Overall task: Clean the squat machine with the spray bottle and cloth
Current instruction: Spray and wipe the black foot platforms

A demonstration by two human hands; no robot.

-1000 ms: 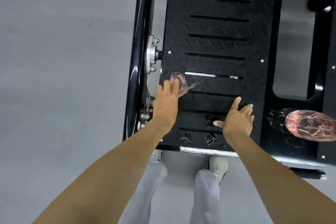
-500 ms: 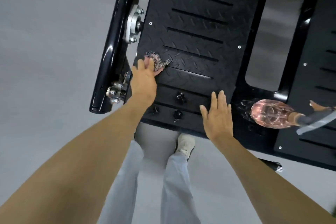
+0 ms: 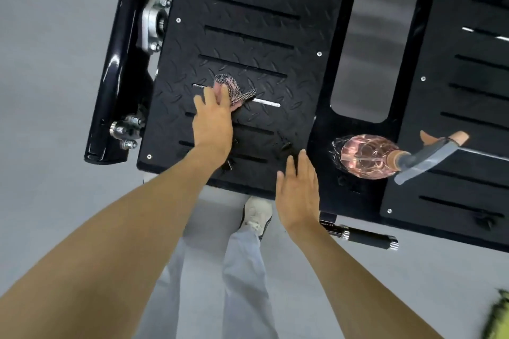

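Bent over the squat machine (image 3: pixel 321 129), seen from above. Pressing the cloth (image 3: pixel 235 91) onto the left footplate (image 3: pixel 248 36) with the left hand (image 3: pixel 213 124). Fingers (image 3: pixel 205 99) almost straight and a little spread, tips laid over the near part of the bunched pink-and-grey mesh, pinning it to the tread beside a pale slot about midway along the plate. Thumb out of sight, so impossible to tell whether also pinching from beneath.

Holding the right hand (image 3: pixel 298 187) flat and relaxed at the near right corner of the same plate. Fingers straight, close together, pointing far, grasping nothing. Tips over the plate's near edge, heel of the hand out over the floor (image 3: pixel 55 36). Touching the tread or just above it: cannot tell.

Just right of that hand and apart from it, the spray bottle (image 3: pixel 366 157), lying on its side on the black frame strip between the two plates. Clear body, pink liquid, grey trigger head pointing right onto the right footplate (image 3: pixel 468 104).

Along the left side, a glossy black tube (image 3: pixel 118 63) with a silver bearing bracket (image 3: pixel 153 22) and bolts (image 3: pixel 125 129). Below the near edge, a black grip with chrome ends (image 3: pixel 363 237). Nearer, a pale shoe (image 3: pixel 256 215) and light grey trouser legs (image 3: pixel 242 283).
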